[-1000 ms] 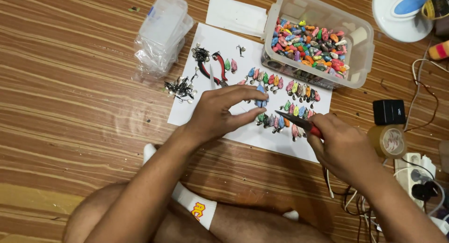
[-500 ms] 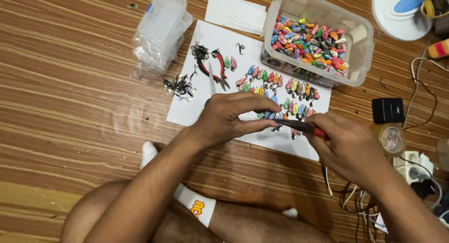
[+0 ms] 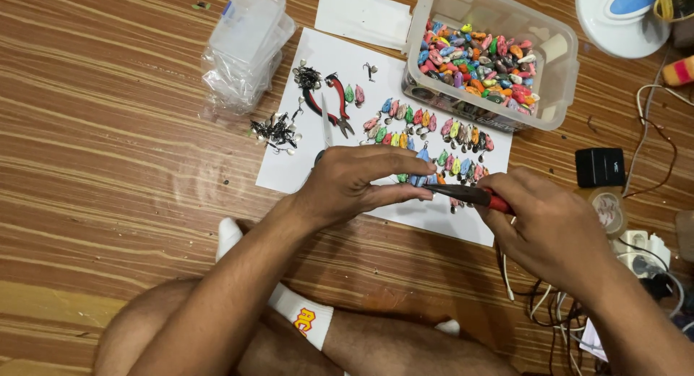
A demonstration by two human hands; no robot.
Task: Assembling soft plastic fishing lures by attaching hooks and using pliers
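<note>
Clear plastic tub (image 3: 560, 72) at upper right of centre, filled with small multicoloured lure bodies (image 3: 481, 54). More painted lures in rows (image 3: 434, 130) on a white paper sheet (image 3: 318, 65) at centre frame. Second pair of red-handled pliers (image 3: 334, 105) lies on the sheet's upper left part, beside a pile of small dark metal hooks (image 3: 277, 130) at the sheet's left edge. Stack of clear plastic boxes (image 3: 249, 43) at upper left. White round lid with blue patch (image 3: 614, 22) at top right. Black small box (image 3: 600, 166) at right edge, tape roll (image 3: 607, 206) just below it, white power strip and tangled cables (image 3: 640, 249) at lower right. Wood-grain floor (image 3: 108, 130).
</note>
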